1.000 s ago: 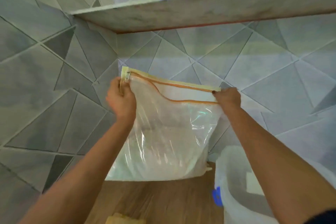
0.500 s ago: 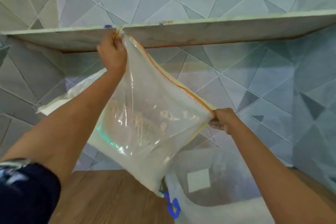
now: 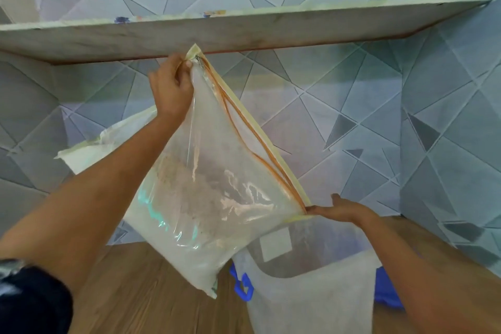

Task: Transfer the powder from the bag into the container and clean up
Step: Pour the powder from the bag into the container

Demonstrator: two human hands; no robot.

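A clear plastic zip bag (image 3: pixel 217 171) with an orange seal strip hangs tilted in the air, white powder (image 3: pixel 173 247) heaped in its lower part. My left hand (image 3: pixel 170 87) pinches the raised top corner just under the shelf. My right hand (image 3: pixel 344 209) holds the lower end of the seal strip, right above the open translucent container (image 3: pixel 311 293). The container stands on the wooden counter and has blue clips (image 3: pixel 242 286) on its sides. The bag's bottom corner hangs beside the container's left rim.
A long shelf (image 3: pixel 244 30) runs across the wall just above my left hand. Grey triangle-patterned tiles cover the walls. The wooden counter (image 3: pixel 135 301) stretches left of the container. A white label (image 3: pixel 275 244) shows on the container's far wall.
The bag has gone from level to steeply tilted: my left hand lifted its corner up to the shelf, and my right hand dropped its end down over the container.
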